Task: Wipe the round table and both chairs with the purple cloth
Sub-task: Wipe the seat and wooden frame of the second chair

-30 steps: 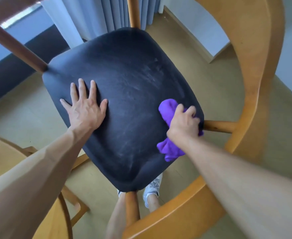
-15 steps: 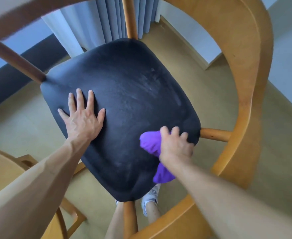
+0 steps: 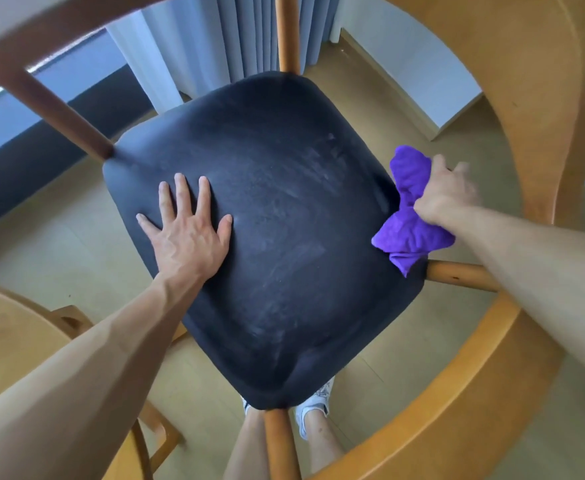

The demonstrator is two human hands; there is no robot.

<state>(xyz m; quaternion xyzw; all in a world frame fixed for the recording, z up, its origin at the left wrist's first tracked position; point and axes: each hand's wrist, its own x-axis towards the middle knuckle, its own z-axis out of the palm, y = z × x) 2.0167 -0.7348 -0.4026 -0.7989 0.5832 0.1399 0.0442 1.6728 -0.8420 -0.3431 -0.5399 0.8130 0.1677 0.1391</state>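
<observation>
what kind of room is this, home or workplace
Probably a home dining or living area, though that is a guess. A curved light wooden chair with a black padded seat stands on pale flooring beside long grey-blue curtains and a light wooden table edge.

Support: black padded seat (image 3: 284, 237) of a curved-backed wooden chair.
On seat: left hand (image 3: 187, 233) lying flat, fingers spread.
Seat edge: bunched purple cloth (image 3: 409, 216) touching.

You see one chair seat (image 3: 284, 220), one purple cloth (image 3: 409, 216) at its edge, two hands, one shoe (image 3: 313, 407) below it.
</observation>
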